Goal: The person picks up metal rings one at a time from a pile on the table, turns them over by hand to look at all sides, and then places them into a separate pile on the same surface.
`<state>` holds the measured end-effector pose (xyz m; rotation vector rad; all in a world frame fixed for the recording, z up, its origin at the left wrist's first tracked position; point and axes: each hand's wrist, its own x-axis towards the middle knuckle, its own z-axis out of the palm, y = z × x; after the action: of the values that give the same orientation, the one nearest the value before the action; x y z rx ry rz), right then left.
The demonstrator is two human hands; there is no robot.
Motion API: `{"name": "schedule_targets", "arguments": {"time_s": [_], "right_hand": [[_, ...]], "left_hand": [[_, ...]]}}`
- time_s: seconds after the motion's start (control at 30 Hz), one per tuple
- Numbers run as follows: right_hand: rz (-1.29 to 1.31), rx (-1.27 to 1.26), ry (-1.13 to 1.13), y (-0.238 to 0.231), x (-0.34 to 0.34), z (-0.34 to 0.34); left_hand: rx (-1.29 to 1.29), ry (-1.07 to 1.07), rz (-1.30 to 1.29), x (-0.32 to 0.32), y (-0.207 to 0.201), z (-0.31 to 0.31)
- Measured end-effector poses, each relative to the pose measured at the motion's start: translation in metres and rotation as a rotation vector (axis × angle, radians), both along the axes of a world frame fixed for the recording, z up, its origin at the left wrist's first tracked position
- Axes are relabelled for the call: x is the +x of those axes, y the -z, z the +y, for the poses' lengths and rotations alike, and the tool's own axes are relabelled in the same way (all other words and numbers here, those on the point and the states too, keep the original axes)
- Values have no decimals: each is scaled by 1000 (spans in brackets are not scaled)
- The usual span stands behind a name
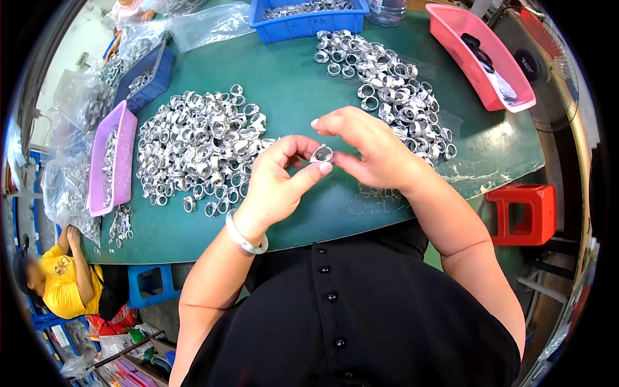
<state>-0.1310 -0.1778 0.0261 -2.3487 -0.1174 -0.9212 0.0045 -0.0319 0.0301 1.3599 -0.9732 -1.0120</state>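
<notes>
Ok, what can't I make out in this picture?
All in the head view:
Ring in the left hand: surface detail, too small.
Right hand: whether it touches the ring, too small to tell.
Left ring pile: lower rings, hidden under upper ones.
Clear container: top, cut off by the upper edge.

One table [290,84], green top, scuffed pale along its right edge from where I stand. On it:
Left of centre: large heap of silver-coloured rings [200,145], a few lying loose at its near side.
Right of centre, toward the far side: second heap of rings [400,97] — looser, strung out in a long band.
Far edge: blue bin [309,32]; clear plastic bag [209,27], flat; clear container [385,11].
Far right: pink basket [464,71].
Left: dark blue bin [159,79], lilac tray [124,158] — small metal pieces [120,224] scattered just nearer.
</notes>
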Motion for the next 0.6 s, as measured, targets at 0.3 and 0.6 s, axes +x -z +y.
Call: {"name": "schedule_targets", "arguments": {"time_s": [0.3,0.6], "right_hand": [[379,-237,548,16,-9,-25],[519,-341,580,14,-9,-28]], "left_hand": [[-322,-152,-820,-1,-1,-1],[-334,-172,-797,0,-1,2]]}}
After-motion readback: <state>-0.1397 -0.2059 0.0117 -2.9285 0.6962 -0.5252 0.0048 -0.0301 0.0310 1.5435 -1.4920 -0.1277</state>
